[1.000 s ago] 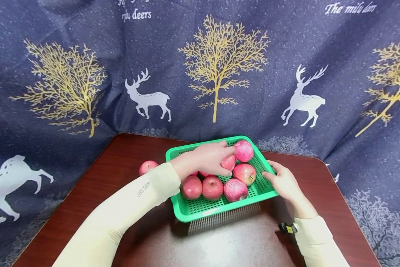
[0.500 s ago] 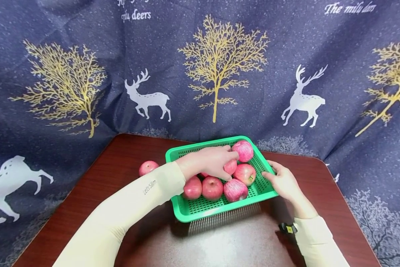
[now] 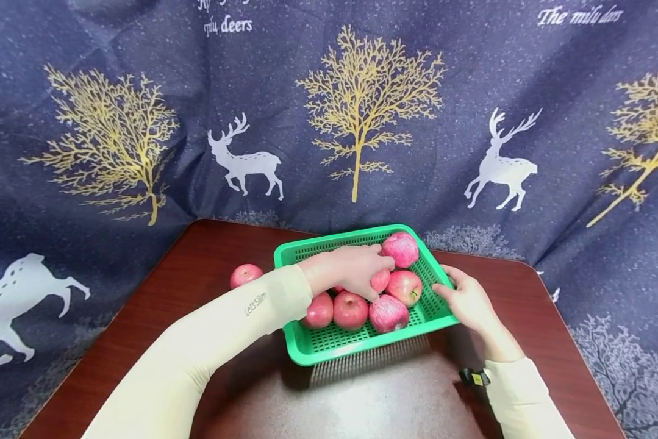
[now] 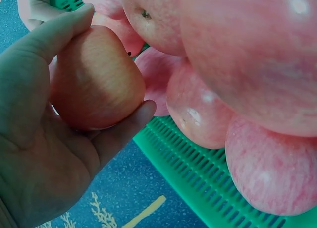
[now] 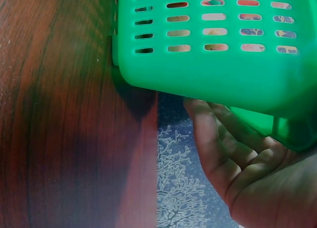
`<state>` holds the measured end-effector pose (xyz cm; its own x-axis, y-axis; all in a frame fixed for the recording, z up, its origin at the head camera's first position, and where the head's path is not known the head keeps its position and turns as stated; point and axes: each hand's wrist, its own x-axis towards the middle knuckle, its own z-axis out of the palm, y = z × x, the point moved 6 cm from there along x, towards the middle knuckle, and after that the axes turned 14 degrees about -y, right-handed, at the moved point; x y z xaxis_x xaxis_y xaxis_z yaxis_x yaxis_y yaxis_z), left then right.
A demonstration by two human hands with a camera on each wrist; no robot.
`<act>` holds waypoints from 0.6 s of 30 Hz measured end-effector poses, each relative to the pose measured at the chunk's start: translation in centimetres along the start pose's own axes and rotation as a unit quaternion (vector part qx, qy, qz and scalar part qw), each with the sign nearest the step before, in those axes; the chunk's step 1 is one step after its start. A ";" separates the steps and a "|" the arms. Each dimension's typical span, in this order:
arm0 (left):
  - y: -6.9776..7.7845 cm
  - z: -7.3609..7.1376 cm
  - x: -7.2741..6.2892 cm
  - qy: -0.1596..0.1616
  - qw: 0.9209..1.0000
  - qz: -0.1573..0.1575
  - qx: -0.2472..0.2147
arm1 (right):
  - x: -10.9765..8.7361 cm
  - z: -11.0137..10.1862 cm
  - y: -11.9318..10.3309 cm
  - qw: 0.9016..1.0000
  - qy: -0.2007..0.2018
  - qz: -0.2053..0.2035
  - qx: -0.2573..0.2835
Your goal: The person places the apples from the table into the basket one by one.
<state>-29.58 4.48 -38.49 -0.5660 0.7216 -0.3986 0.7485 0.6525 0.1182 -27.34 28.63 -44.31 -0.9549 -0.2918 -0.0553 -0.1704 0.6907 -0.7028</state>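
Observation:
My left hand reaches into a green plastic basket and grips a red apple between thumb and fingers. In the left wrist view that apple is plain in the grasp, with other apples close beside it. Several more apples stand in the basket, including a striped one at the front and another in the far right corner. My right hand holds the basket's right end, its thumb over the rim. In the right wrist view, its fingers curl below the rim.
One apple lies on the brown table, left of the basket. Behind the table hangs a dark blue cloth with printed deer and trees. A small black item with a yellow mark is at the right wrist.
My left hand has shifted a little to the right inside the basket, along with its apple. The right hand and the basket stay in place.

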 end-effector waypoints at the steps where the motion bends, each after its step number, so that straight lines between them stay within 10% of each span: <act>1: 0.0 0.1 0.1 -0.002 1.000 0.001 0.000 | 0.0 0.0 0.0 1.000 0.000 0.000 0.000; 18: 0.4 1.3 1.2 -0.005 1.000 0.003 0.018 | 0.2 0.0 0.2 1.000 -0.002 0.005 0.012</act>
<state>-29.48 5.32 -40.04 -0.5586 0.7231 -0.4063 0.7636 0.6396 0.0884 -27.56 28.72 -44.44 -0.9556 -0.2874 -0.0650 -0.1551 0.6781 -0.7185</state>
